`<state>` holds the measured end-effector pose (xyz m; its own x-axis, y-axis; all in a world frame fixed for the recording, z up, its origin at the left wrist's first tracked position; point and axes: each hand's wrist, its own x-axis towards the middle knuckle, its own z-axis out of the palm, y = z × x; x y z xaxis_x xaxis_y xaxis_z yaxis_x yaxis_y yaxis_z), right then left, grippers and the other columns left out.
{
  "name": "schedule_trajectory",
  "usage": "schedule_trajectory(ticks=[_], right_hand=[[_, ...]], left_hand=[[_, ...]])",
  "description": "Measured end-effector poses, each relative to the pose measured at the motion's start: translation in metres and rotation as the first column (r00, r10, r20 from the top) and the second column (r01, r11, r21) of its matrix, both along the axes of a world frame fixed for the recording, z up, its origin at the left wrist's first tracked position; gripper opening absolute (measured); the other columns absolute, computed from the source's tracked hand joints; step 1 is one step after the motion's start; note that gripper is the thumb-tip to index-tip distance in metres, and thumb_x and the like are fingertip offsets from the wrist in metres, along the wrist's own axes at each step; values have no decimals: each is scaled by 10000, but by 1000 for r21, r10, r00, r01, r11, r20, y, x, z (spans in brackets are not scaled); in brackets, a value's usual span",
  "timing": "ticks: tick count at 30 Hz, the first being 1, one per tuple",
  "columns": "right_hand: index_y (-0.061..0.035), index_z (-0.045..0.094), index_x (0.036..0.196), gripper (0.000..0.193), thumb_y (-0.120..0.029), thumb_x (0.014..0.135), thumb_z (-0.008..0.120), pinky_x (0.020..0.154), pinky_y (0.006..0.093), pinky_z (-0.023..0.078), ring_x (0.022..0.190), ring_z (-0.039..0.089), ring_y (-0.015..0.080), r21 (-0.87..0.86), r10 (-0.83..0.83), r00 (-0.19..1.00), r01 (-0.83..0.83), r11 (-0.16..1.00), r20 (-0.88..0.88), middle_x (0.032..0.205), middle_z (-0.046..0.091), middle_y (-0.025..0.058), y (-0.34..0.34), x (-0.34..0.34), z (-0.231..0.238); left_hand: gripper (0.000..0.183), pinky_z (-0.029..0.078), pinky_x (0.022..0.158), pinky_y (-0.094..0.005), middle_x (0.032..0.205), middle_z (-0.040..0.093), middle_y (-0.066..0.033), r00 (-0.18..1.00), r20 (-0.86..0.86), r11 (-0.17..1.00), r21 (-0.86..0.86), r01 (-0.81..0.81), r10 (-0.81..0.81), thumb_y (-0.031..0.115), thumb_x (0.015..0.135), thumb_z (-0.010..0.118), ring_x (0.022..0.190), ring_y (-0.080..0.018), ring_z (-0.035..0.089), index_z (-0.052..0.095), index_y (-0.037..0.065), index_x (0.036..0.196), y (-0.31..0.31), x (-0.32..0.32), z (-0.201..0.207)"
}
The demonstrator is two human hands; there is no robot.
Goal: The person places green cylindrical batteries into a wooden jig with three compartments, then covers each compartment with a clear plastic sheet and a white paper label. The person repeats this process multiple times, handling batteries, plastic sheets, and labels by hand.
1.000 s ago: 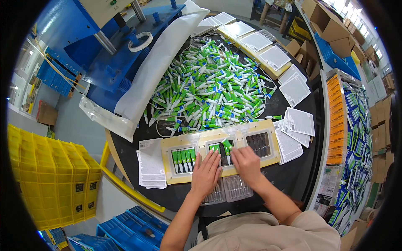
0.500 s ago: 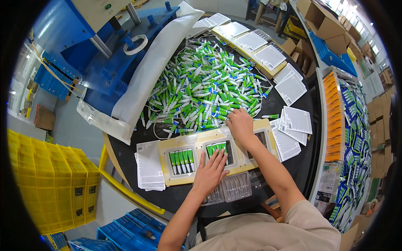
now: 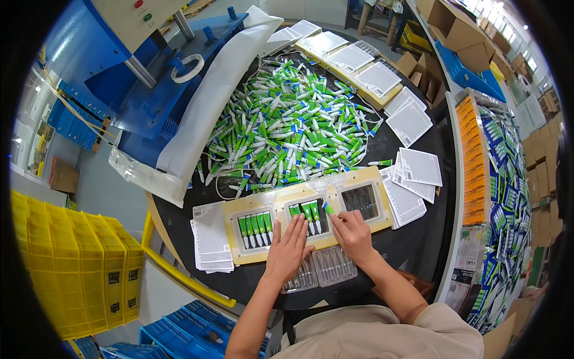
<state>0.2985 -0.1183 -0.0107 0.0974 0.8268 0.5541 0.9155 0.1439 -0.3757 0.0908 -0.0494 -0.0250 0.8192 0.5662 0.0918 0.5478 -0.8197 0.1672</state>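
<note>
Cream frame: right in front of the person sits the cream frame (image 3: 384, 206) with its three windows, and everything else is placed by it.
Left hand: here is the left hand (image 3: 289, 248), laid flat over the near edge of the cream frame at the middle window — fingers fairly straight, pinching nothing that I can see, fingertips over the tubes there.
Right hand: the right hand (image 3: 354, 235) is above the frame, between middle and right windows, thumb and fingers pinched on one tube (image 3: 328, 208); its far end pokes out, the near end is lost in the fingers.
Middle window: a few green-and-white tubes (image 3: 307, 212) lie side by side, partly under the left hand, with dark space at the right.
Left window: a neat row of tubes (image 3: 255, 225), green ends away from the person, white tips near — a good pattern to match.
Right window: clear hollows (image 3: 360, 204), no tubes showing.
Behind the frame: a great heap of loose tubes (image 3: 293, 131).
Beside the frame: white cards (image 3: 210, 233) on its left, more cards (image 3: 403, 200) on its right.
Handling tip: I'd turn the tip nearward, line the tube up with its hollow, press gently, and let the flat hand steady its neighbours.
</note>
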Motion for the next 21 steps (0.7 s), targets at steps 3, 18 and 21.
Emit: schedule_trajectory(ticks=[3, 18, 21], right_hand=[[27, 719, 1066, 268, 3, 799, 733, 665, 374, 521, 799, 600, 279, 30, -7, 1000, 8, 1000, -21, 917, 633, 105, 8, -11, -11], [44, 718, 1055, 220, 8, 841, 756, 568, 407, 462, 626, 589, 302, 111, -134, 963, 163, 980, -232, 776, 672, 150, 11, -14, -8], [12, 737, 1040, 185, -21, 859, 758, 530, 401, 451, 576, 586, 285, 28, -231, 905, 258, 966, -356, 715, 653, 135, 9, -20, -15]], left_hand=[[701, 176, 1234, -595, 1618, 392, -75, 1000, 12, 1000, -3, 11, -11, 458, 985, 582, 1516, -220, 327, 420, 52, 1533, 2, -1, 1], [705, 159, 1235, -608, 1627, 378, -43, 997, -13, 996, -58, 71, -72, 472, 981, 575, 1511, -205, 331, 399, 99, 1553, 9, 1, 4], [703, 165, 1233, -610, 1627, 378, -43, 996, -7, 995, -47, 87, -88, 474, 982, 572, 1512, -206, 327, 401, 99, 1552, 10, 3, 7]])
